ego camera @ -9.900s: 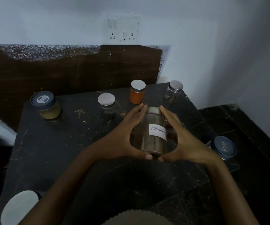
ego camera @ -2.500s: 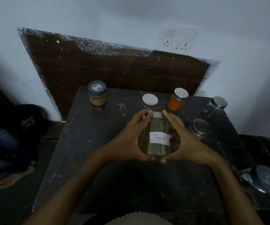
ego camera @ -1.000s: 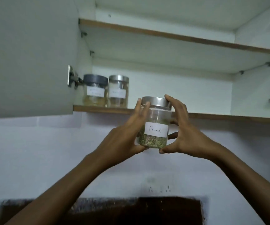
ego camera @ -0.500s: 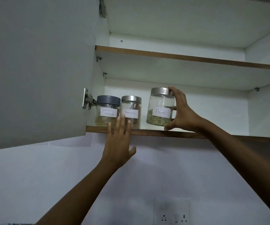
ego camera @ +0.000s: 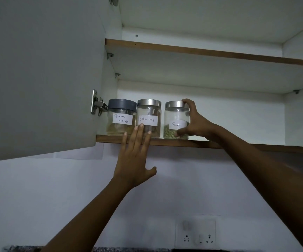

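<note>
The Fennel jar [ego camera: 176, 120] stands on the lower shelf [ego camera: 238, 146] of an open wall cupboard, third in a row from the left. It is upright, with its long axis vertical and its steel lid [ego camera: 174, 105] on top. Its handwritten label faces out toward the camera, and green seeds fill the bottom part of the glass. Its base seems to sit on the shelf board near the front edge.

The right hand [ego camera: 198, 124] grips this jar from its right side. The fingers curl over the rim of the lid and the thumb presses the glass low down near the base.

The left hand [ego camera: 135, 157] is open, fingers straight and close together, palm toward the cupboard. It is raised in front of the shelf edge. Its fingertips overlap the lower part of the Cinnamon jar [ego camera: 148, 113], but whether they touch the jar or the shelf cannot be told.

The Cinnamon jar is just beside the Fennel jar on its left, with a narrow gap between them. The Garam Masala jar [ego camera: 122, 115], with a grey lid, stands left of that, next to the door hinge [ego camera: 97, 104]. The cupboard door [ego camera: 37, 70] hangs open on the left. An upper shelf [ego camera: 201, 51] runs above, and a socket plate [ego camera: 196, 231] sits on the wall below.
</note>
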A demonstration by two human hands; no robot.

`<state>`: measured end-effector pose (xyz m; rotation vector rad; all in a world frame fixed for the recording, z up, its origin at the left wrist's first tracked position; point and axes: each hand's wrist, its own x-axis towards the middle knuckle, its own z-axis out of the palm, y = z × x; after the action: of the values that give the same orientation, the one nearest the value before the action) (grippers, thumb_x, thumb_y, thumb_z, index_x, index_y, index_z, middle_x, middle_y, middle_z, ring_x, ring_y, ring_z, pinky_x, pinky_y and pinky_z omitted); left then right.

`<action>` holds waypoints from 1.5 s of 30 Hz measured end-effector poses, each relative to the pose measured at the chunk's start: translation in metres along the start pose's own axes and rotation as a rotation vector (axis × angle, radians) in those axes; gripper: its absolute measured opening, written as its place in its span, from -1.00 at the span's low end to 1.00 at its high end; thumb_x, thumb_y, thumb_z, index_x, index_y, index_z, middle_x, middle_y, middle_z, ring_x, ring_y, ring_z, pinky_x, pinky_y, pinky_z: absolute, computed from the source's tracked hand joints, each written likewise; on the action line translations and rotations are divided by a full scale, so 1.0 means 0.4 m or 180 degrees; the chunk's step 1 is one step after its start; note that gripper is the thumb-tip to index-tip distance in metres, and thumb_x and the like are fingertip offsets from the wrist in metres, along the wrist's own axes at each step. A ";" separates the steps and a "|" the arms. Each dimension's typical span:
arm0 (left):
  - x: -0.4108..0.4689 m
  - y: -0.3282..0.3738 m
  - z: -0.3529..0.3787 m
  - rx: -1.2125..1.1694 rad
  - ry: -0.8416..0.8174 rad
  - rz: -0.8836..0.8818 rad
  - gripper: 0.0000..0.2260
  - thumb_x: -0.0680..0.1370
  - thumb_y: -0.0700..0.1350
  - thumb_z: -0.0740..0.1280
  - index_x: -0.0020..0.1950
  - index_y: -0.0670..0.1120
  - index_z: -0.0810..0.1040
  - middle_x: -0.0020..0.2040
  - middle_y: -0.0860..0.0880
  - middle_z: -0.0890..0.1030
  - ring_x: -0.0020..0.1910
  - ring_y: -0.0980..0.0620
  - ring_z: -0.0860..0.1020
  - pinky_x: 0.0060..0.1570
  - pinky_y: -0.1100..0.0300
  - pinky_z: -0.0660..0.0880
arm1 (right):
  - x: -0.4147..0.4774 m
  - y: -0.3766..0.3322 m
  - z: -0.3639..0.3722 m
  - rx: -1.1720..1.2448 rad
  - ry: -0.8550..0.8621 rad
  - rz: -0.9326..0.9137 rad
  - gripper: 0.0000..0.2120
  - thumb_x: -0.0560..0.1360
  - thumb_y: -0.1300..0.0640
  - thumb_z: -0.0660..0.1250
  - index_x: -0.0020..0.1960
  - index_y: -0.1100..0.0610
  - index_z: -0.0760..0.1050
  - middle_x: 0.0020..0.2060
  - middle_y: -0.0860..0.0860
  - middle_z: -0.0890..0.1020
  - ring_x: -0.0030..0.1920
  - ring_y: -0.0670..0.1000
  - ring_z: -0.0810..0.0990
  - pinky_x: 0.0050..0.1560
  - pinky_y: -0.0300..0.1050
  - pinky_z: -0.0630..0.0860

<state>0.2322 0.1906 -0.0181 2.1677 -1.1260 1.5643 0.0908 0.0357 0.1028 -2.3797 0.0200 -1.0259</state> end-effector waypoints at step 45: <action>-0.852 1.191 -0.184 -0.3678 -0.2436 0.0412 -0.59 0.52 -0.03 0.16 0.35 -0.08 0.42 0.33 -0.05 0.48 0.43 -0.04 0.28 0.45 -0.10 -0.04 | -1.543 0.493 -0.110 -0.0671 -0.0293 0.2145 -0.62 0.36 -0.05 0.32 0.11 0.12 0.53 0.04 0.05 0.60 0.07 -0.02 0.51 0.16 -0.48 0.23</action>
<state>-0.1975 0.0640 -0.4026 1.7647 -1.7542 -0.1276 -0.3388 -0.0175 -0.3814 -2.3247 0.8688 -0.6055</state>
